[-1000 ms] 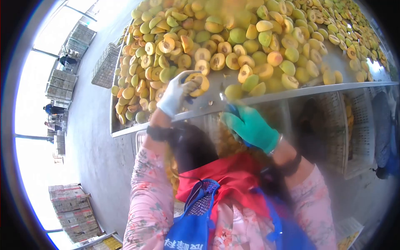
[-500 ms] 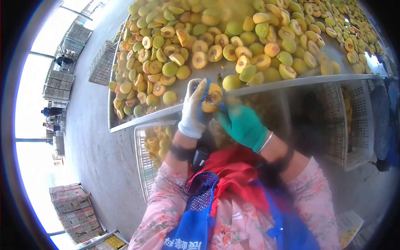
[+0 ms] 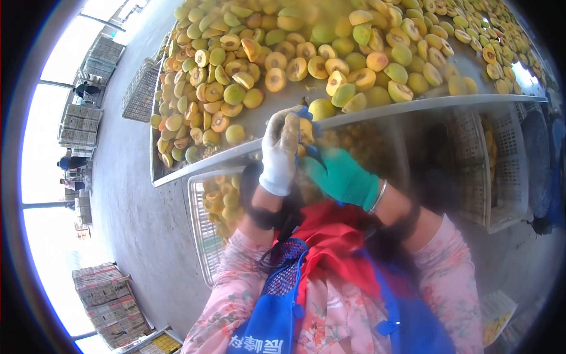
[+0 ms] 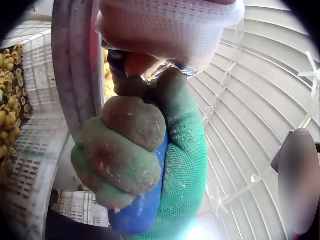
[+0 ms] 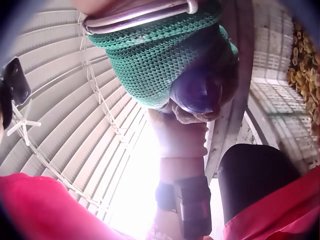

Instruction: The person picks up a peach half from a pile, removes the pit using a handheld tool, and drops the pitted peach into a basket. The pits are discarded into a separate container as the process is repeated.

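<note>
My left hand, in a white glove with soiled fingers, holds a yellow peach half just over the near rim of the metal table. The green-gloved right hand is close beside it, to the right. Its fingers curl round the blue handle of a small tool, whose working end is hidden at the fruit. In the left wrist view the green fingertips come right up below the white glove. From the right wrist, the rounded butt of the blue handle sticks out of the fist.
Peach halves cover much of the table beyond my hands. A white crate of fruit stands under the table edge at left, and more crates stand at right. Stacked crates line the floor at far left.
My left hand has drawn the peach half from over the table back to the near rim, up against the right hand. The right hand has shifted slightly, still gripping the blue-handled tool.
</note>
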Demonstrator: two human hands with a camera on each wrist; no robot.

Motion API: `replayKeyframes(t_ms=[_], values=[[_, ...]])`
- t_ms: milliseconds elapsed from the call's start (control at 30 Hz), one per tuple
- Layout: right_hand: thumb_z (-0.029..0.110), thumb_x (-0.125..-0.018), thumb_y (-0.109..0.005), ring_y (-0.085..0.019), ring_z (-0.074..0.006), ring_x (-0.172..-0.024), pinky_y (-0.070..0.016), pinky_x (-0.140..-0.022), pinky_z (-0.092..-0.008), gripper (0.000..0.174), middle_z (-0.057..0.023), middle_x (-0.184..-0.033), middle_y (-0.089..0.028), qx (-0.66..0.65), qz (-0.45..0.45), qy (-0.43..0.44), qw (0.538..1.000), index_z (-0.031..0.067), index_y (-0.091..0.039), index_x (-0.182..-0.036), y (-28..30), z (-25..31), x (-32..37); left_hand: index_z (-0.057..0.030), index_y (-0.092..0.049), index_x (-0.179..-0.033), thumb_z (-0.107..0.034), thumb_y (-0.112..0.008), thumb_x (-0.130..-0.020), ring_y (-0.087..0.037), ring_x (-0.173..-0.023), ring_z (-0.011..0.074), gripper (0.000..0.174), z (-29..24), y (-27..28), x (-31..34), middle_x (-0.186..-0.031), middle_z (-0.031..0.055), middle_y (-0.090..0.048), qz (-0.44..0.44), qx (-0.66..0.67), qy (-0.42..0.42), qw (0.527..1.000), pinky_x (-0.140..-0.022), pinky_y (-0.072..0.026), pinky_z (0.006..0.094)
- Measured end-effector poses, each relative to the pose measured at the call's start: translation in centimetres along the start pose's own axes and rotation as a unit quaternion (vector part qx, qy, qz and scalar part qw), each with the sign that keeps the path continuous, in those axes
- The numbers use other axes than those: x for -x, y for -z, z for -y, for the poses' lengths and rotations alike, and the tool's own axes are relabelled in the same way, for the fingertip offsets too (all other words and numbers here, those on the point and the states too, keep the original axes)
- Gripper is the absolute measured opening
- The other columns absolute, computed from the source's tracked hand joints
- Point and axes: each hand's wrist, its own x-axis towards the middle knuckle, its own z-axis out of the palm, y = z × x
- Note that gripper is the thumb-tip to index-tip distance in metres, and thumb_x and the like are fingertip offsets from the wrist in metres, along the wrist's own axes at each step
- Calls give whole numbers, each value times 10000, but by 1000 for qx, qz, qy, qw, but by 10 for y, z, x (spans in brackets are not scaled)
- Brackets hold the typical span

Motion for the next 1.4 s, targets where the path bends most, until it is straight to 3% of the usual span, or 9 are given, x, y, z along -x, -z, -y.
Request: replayKeyframes(t_ms=[200, 467, 567, 667, 800, 900, 1067, 1200, 1400], values=[[227, -982, -591, -677, -428, -850, -537, -744, -463, 301, -244, -955, -687, -96, 82, -223, 967, -34, -606, -1131, 12, 34, 2, 1, -527, -1264, -318, -513, -1063, -685, -933, 241, 377, 1, -8, 6, -1078, 148, -662, -22, -2, -34, 999, -838, -593, 372], [236, -980, -591, -669, -451, -845, -541, -717, -485, 324, -254, -905, -676, 95, -3, 56, 994, -23, -588, -1175, -1, -18, 4, 16, -520, -1319, -436, -544, -1030, -665, -986, 258, 537, 2, 4, 5, -1154, 167, -637, 51, 81, 34, 995, -845, -591, 395], [224, -971, -596, -666, -452, -838, -541, -726, -481, 316, -248, -901, -679, -117, 119, -261, 951, -28, -589, -1161, 13, 27, 2, 17, -525, -1309, -446, -549, -1026, -668, -965, 251, 544, 5, 0, 10, -1145, 161, -639, 11, 23, 5, 1000, -841, -590, 391], [239, -984, -579, -679, -349, -673, -551, -611, -424, 301, -190, -789, -677, -98, 121, -242, 958, -22, -581, -1135, 13, 26, 4, 15, -529, -1305, -459, -553, -1022, -673, -944, 241, 554, 7, -1, 10, -1132, 155, -644, 0, 6, -4, 1000, -835, -591, 384], [222, -1013, -540, -503, -93, -436, -405, -382, -256, 152, -9, -640, -539, 88, -22, 111, 990, 77, -559, -1055, -7, -40, -2, 12, -531, -1305, -478, -555, -1018, -674, -928, 229, 569, 11, 5, 7, -1123, 150, -647, 8, 18, 27, 999, -827, -591, 378], [219, -1006, -552, -526, -117, -444, -423, -395, -269, 163, -20, -648, -558, -104, 98, -186, 972, 66, -566, -1059, 12, 17, 5, 12, -531, -1305, -485, -554, -1016, -670, -930, 234, 575, 15, 4, 8, -1120, 149, -643, -15, -42, 4, 999, -824, -588, 384], [210, -1001, -564, -544, -130, -451, -435, -404, -277, 165, -35, -665, -578, -228, 128, -252, 932, 54, -575, -1055, 15, 26, 8, 13, -533, -1306, -453, -523, -1037, -666, -938, 251, 538, 13, 0, 11, -1115, 142, -641, -30, -39, -32, 998, -829, -581, 396], [221, -1013, -553, -558, -139, -462, -438, -410, -282, 171, -54, -660, -589, 145, -83, 280, 945, 51, -569, -1031, -11, -49, -13, 14, -536, -1303, -428, -511, -1047, -663, -950, 259, 512, 6, -2, 8, -1124, 136, -640, 11, 43, 17, 999, -831, -580, 395], [244, -978, -569, -674, -412, -666, -561, -625, -457, 330, -229, -773, -676, -95, 127, -234, 959, -44, -569, -1139, 18, 24, 8, 20, -521, -1301, -459, -508, -1043, -658, -952, 231, 545, 15, -5, 15, -1142, 128, -629, -10, -7, -10, 1000, -844, -578, 393]])
